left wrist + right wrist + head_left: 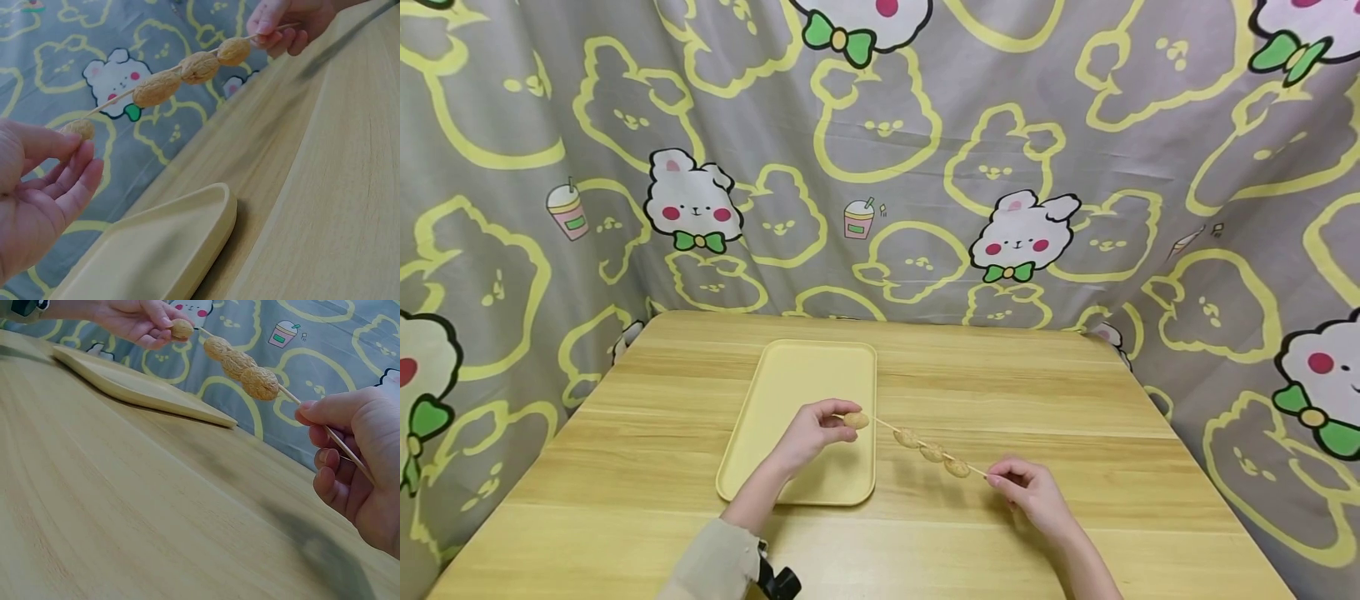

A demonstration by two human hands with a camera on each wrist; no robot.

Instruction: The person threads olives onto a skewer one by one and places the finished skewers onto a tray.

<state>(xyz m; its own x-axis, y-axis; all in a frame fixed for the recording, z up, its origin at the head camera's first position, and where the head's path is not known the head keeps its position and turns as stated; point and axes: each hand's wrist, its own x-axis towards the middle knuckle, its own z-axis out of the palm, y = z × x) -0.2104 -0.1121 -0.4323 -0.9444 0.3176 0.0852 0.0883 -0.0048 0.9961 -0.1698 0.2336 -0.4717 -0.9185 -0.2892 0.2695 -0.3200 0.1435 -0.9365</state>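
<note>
My left hand (pixel 811 433) pinches a small wrinkled golden-brown food ball (pixel 856 421) between thumb and fingers, above the right side of a yellow tray (pixel 775 392). The far tip of a thin wooden skewer (pixel 289 395) is right at this ball. Three similar balls (pixel 199 67) are threaded in a row along the skewer's middle. Lower down to the right, my right hand (pixel 1033 496) grips the skewer's other end, which runs back across the palm in the right wrist view. The skewer slants up toward the left hand, held over the table.
The shallow rectangular tray lies on a light wood table (pixel 1037 383), left of centre. A grey curtain (pixel 917 108) printed with rabbits and yellow outlines hangs behind and along both sides. A black device (pixel 778 579) sits at the left wrist.
</note>
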